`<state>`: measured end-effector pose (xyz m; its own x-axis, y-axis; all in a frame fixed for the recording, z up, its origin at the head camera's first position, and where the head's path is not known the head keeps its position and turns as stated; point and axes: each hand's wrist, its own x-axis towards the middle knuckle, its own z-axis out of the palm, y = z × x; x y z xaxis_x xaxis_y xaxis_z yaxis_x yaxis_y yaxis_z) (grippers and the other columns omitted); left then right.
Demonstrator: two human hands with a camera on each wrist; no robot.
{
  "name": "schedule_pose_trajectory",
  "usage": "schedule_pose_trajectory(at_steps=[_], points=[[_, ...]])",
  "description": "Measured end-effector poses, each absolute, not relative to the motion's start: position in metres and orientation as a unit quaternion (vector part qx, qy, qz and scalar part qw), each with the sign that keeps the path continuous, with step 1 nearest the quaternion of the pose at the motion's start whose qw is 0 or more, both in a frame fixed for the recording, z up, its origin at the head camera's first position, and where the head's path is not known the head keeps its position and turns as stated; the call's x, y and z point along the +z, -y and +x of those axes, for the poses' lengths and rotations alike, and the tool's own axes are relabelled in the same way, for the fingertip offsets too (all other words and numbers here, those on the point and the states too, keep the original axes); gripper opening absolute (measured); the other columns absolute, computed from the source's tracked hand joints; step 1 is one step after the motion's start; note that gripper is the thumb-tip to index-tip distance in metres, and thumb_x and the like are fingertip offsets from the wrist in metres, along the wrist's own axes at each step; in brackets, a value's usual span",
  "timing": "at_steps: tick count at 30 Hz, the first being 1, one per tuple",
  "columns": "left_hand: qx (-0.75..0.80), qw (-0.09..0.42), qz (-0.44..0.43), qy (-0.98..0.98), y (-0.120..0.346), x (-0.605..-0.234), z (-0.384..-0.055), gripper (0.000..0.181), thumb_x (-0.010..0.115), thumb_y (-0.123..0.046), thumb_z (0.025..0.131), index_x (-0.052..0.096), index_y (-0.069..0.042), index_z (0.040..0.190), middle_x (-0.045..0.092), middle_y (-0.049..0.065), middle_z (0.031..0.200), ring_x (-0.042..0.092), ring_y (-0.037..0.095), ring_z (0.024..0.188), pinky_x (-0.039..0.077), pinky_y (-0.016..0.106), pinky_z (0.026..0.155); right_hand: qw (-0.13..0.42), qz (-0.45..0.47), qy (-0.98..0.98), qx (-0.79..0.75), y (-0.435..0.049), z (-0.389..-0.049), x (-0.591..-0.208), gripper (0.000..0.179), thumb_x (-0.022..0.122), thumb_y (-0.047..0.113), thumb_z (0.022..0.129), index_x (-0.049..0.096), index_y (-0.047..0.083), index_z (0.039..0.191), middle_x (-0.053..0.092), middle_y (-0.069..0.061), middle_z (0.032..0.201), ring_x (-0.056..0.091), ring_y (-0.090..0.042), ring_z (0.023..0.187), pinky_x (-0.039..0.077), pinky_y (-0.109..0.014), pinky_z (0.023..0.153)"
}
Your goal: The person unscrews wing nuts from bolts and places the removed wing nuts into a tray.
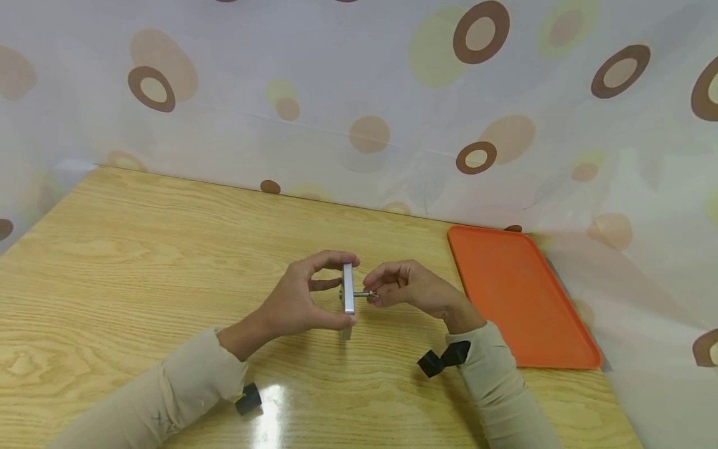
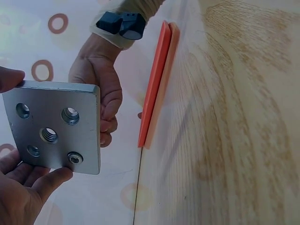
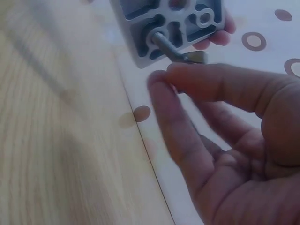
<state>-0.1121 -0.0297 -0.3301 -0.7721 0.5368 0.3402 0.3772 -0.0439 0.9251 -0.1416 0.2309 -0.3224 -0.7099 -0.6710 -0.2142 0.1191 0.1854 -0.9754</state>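
Observation:
My left hand (image 1: 297, 299) holds a square silver metal plate (image 2: 47, 101) upright by its edges, thumb below and fingers above. The plate's smooth face has several round holes, the middle one threaded. A socket-head bolt (image 2: 75, 158) sits in one corner hole. On the ribbed back, the bolt's threaded shank (image 3: 165, 44) sticks out toward my right hand (image 1: 417, 290). A small metal T-nut (image 3: 196, 57) is at the shank's end. Thumb and index finger of the right hand pinch at this nut, their tips close together.
An orange tray (image 1: 516, 293) lies on the wood-grain table (image 1: 140, 262) at the right, beyond the right forearm. A wall covering (image 1: 314, 81) with printed circles rises along the table's back edge. Each sleeve cuff carries a black wrist device (image 1: 443, 360).

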Motion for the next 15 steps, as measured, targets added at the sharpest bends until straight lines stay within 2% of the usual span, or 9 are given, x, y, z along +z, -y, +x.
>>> schedule_pose_trajectory(at_steps=[3,6,10,15], points=[[0.642,0.065,0.329,-0.689,0.0293,-0.3309,-0.1125,0.074,0.086,-0.003,0.07,0.053,-0.005,0.137,0.058,0.011,0.139,0.053,0.028,0.129,0.054,0.044,0.106,0.356,-0.187,-0.7,-0.59,-0.2339,-0.1419,-0.3203,0.046,0.06,-0.001,0.093,0.047,-0.009,0.137,0.071,-0.002,0.115,0.072,-0.016,0.103,0.06,-0.038,0.097],[0.642,0.067,0.329,-0.69,0.0291,-0.3312,-0.1127,0.074,0.085,-0.003,0.07,0.054,-0.006,0.136,0.058,0.011,0.139,0.053,0.028,0.13,0.054,0.045,0.106,0.387,-0.164,-0.695,-0.583,-0.2352,-0.1421,-0.3187,0.056,0.059,0.008,0.097,0.037,-0.012,0.144,0.072,-0.008,0.117,0.073,-0.016,0.102,0.06,-0.039,0.097],[0.641,0.067,0.332,-0.689,0.0289,-0.3313,-0.1124,0.074,0.085,-0.002,0.07,0.053,-0.005,0.137,0.057,0.012,0.139,0.052,0.029,0.131,0.054,0.045,0.106,0.393,-0.145,-0.691,-0.59,-0.2323,-0.1419,-0.3197,0.05,0.059,0.017,0.101,0.044,-0.015,0.136,0.074,-0.003,0.103,0.073,-0.011,0.092,0.063,-0.029,0.087],[0.641,0.066,0.331,-0.689,0.029,-0.3317,-0.1122,0.075,0.085,-0.002,0.07,0.052,-0.001,0.137,0.058,0.012,0.139,0.052,0.029,0.13,0.054,0.044,0.106,0.374,-0.138,-0.696,-0.597,-0.2281,-0.1396,-0.319,0.032,0.056,0.007,0.1,0.053,-0.014,0.124,0.074,0.003,0.092,0.072,-0.008,0.084,0.063,-0.022,0.079]])
